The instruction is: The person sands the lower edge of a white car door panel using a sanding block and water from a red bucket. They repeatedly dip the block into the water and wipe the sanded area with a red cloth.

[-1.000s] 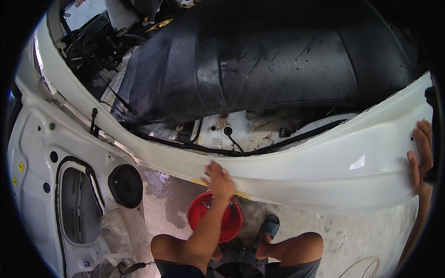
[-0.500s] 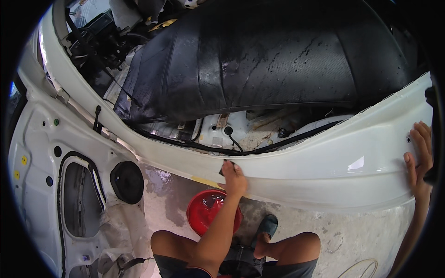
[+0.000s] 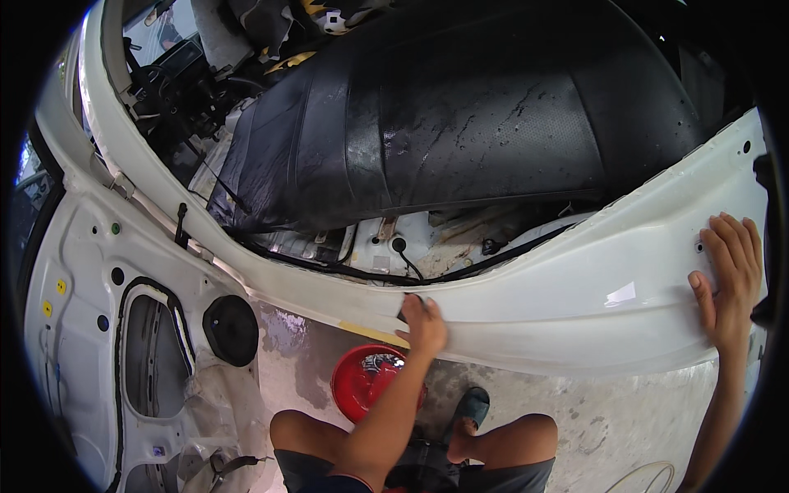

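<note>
My left hand (image 3: pixel 423 324) grips a small dark pad (image 3: pixel 408 306) against the white door sill (image 3: pixel 309 287) of a vehicle body. A yellowish strip (image 3: pixel 362 329) runs along the sill's lower edge, just left of this hand, and a red basin (image 3: pixel 353 374) with water stands on the floor below it. My right hand (image 3: pixel 727 271) rests with fingers spread on the white body panel (image 3: pixel 575 296) at the far right, beside a small hole.
A black seat (image 3: pixel 493 123) lies across the cabin, with a steering wheel (image 3: pixel 152 82) at upper left. An open door panel (image 3: pixel 90 345) stands on the left. My bent legs and sandalled foot (image 3: pixel 470 411) are below; a thin pale hose (image 3: pixel 645 472) lies at lower right.
My left hand has moved rightward along the sill with the dark pad. The view has shifted slightly, and more of my right hand now shows.
</note>
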`<state>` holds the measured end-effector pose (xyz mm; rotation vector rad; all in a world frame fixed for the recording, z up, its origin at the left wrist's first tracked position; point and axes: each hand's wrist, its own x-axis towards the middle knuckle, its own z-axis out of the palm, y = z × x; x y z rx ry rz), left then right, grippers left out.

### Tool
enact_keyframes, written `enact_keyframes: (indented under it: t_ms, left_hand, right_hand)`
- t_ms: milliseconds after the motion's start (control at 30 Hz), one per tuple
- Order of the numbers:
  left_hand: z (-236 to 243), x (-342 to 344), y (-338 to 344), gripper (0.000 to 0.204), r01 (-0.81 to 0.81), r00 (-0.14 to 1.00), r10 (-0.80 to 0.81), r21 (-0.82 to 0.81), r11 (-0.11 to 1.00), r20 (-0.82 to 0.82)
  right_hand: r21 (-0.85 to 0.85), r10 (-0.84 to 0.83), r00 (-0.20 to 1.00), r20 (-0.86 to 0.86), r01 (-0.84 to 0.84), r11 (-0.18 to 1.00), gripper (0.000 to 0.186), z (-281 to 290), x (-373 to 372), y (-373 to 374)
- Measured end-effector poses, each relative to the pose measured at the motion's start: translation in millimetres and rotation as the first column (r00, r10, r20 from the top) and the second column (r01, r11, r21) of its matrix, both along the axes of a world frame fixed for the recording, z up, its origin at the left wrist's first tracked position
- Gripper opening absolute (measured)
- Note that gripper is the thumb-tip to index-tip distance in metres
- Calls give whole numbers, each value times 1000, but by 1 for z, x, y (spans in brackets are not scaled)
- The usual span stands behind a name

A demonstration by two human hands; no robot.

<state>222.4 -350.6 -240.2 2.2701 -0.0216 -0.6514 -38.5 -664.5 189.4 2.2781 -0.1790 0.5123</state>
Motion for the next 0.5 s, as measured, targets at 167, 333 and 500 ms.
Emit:
enact_keyframes:
  t_ms: [167,333,500]
  left_hand:
    - [35,3,-1,71,-261,961,245,138,955,125]
    - [58,-20,-28,77,-15,997,14,-5,1000,-77]
    - [68,-11,-30,77,-218,974,220,53,975,-52]
  right_hand:
    - [-12,10,1000,-2,-10,1000,51,-3,-2,-5]
    - [-20,16,1000,14,-16,1000,53,-3,1,-3]
    - [54,-37,998,45,34,998,53,-5,3,4]
